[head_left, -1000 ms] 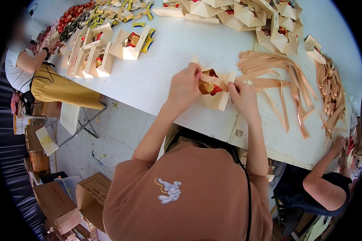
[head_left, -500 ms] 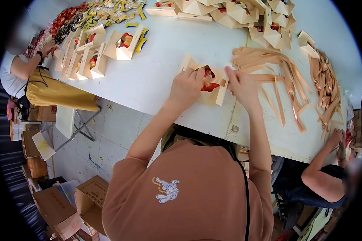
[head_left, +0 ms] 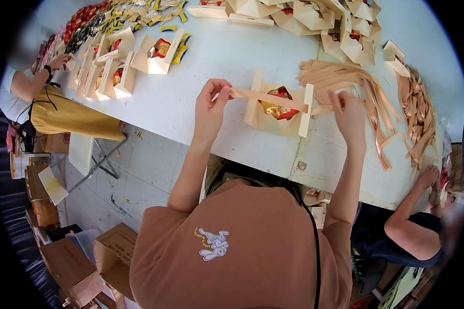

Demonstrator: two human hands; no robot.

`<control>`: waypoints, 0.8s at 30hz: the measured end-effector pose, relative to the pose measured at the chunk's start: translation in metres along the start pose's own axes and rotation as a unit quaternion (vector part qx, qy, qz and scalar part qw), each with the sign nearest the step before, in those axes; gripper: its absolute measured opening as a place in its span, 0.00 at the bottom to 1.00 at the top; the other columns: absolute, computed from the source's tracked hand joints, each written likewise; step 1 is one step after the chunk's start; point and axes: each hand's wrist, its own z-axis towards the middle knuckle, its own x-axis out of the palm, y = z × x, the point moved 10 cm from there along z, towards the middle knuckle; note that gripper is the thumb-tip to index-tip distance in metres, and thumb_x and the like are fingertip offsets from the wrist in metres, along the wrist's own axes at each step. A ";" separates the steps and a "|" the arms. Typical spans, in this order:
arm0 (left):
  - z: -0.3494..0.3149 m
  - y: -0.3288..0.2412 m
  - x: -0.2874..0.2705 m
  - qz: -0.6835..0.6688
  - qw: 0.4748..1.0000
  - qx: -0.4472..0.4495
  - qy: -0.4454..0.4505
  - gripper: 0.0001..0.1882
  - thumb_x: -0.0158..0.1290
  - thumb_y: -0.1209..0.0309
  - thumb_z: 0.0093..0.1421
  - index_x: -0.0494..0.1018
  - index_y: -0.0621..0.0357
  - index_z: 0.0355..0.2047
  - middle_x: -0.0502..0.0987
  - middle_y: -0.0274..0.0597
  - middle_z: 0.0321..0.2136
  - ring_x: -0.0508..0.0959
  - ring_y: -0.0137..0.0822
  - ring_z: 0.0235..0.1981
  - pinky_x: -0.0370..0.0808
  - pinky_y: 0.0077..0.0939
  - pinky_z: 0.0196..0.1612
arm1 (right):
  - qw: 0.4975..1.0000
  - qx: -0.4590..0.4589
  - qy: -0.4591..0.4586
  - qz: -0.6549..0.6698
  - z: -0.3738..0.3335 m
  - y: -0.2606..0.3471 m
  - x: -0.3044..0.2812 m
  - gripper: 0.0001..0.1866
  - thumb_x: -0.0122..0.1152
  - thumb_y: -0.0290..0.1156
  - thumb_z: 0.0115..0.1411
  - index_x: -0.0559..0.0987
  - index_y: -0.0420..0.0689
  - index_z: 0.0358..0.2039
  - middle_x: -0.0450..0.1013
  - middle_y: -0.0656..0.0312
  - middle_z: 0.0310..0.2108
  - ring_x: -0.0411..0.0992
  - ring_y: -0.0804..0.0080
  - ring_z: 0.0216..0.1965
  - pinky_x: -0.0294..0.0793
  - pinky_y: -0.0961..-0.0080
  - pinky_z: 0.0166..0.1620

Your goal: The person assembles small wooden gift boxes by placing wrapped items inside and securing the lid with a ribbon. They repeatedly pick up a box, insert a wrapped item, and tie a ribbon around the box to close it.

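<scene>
In front of me on the table stands an open cream cardboard box (head_left: 252, 110), with red and gold wrapped packets (head_left: 278, 107) inside. A tan satin ribbon (head_left: 270, 98) crosses above them and goes through the box's right wall. Left of the box, my left hand (head_left: 211, 105) pinches one end of the ribbon between thumb and fingertips. My right hand (head_left: 349, 116) is beyond the right wall, slightly blurred, with fingers curled together where the ribbon's other end runs; the fingertip contact is not sharp.
Loose tan ribbons (head_left: 366, 87) lie right of the box, with a second bundle (head_left: 417, 108) farther right. Filled boxes (head_left: 304, 18) crowd the back; others (head_left: 108, 67) stand at left near wrapped packets (head_left: 139, 18). Co-workers sit at left (head_left: 20, 92) and right (head_left: 417, 232).
My hands have moved apart, left hand leftward and right hand rightward. The ribbon now stretches across the box, whose packets show more fully. The box sits slightly farther right.
</scene>
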 end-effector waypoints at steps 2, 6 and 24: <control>0.001 -0.006 0.004 0.001 1.000 0.005 0.017 0.06 0.49 0.71 0.70 0.72 0.61 0.39 0.74 0.35 0.39 0.74 0.28 0.41 0.73 0.27 0.51 | 0.955 -0.094 -0.230 -0.163 -0.011 0.037 -0.044 0.17 0.57 0.44 0.66 0.81 0.42 0.32 0.76 0.57 0.32 0.73 0.58 0.39 0.70 0.64 0.43; 0.003 -0.029 0.024 0.017 0.998 0.046 0.034 0.05 0.50 0.72 0.68 0.72 0.62 0.39 0.73 0.35 0.40 0.74 0.28 0.43 0.73 0.27 0.51 | 0.926 -0.306 -0.215 0.048 -0.041 0.137 -0.041 0.13 0.57 0.39 0.67 0.79 0.42 0.39 0.73 0.54 0.42 0.69 0.55 0.49 0.67 0.59 0.52; 0.004 0.001 0.046 0.240 0.963 0.005 0.123 0.21 0.57 0.80 0.57 0.76 0.59 0.52 0.77 0.42 0.45 0.77 0.29 0.31 0.79 0.21 0.35 | 0.959 -0.176 0.065 0.212 -0.013 0.135 0.081 0.14 0.64 0.35 0.59 0.80 0.35 0.28 0.76 0.50 0.27 0.75 0.55 0.28 0.72 0.65 0.33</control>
